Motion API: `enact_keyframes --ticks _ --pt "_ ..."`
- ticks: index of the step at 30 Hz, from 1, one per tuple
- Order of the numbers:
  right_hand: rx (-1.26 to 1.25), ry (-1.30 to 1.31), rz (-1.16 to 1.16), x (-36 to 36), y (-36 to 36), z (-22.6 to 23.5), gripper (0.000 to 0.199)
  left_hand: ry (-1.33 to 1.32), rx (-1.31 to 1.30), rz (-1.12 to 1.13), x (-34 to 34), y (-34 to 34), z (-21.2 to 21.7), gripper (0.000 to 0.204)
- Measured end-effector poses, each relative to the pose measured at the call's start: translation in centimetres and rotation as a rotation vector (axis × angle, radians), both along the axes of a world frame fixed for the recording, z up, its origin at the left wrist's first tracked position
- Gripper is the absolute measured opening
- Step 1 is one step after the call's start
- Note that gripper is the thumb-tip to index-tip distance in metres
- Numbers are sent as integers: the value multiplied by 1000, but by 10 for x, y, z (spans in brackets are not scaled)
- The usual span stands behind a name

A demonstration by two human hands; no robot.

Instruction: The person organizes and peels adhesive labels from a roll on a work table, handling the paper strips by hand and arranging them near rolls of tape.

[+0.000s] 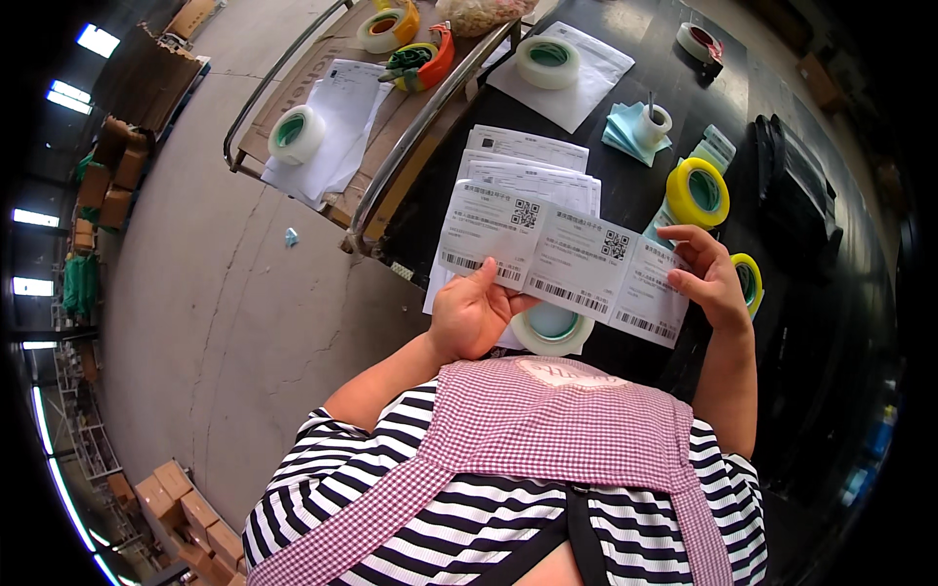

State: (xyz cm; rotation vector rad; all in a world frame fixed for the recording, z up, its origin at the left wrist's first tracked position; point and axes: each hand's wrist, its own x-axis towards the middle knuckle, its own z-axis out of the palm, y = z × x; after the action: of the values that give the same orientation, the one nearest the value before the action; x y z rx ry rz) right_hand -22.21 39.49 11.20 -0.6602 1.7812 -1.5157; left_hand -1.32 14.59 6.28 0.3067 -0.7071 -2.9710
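A strip of white printed labels with square codes and barcodes stretches between my two hands, above a black table. My left hand grips its left end, thumb on top. At the other end, my right hand pinches the last label between thumb and fingers. Behind the strip lie several printed sheets, partly covered by it. Just below the strip sits a roll of clear tape, its upper part hidden. Rolls of yellow-rimmed tape lie near my right hand.
On the black table are a tape roll on a white bag, light-blue slips under a small white roll, and a tape dispenser. A metal-railed cart at left holds papers, tape and an orange dispenser. Cartons stand lower left.
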Motion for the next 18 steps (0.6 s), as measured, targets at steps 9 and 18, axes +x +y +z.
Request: enact_keyframes --ticks 9,18 --pt "-59 -7 -88 -1 18 -4 50 7 -29 2 -1 0 -4 45" --pt "-105 -7 -102 1 19 -3 48 -28 -73 7 -3 0 -4 45"
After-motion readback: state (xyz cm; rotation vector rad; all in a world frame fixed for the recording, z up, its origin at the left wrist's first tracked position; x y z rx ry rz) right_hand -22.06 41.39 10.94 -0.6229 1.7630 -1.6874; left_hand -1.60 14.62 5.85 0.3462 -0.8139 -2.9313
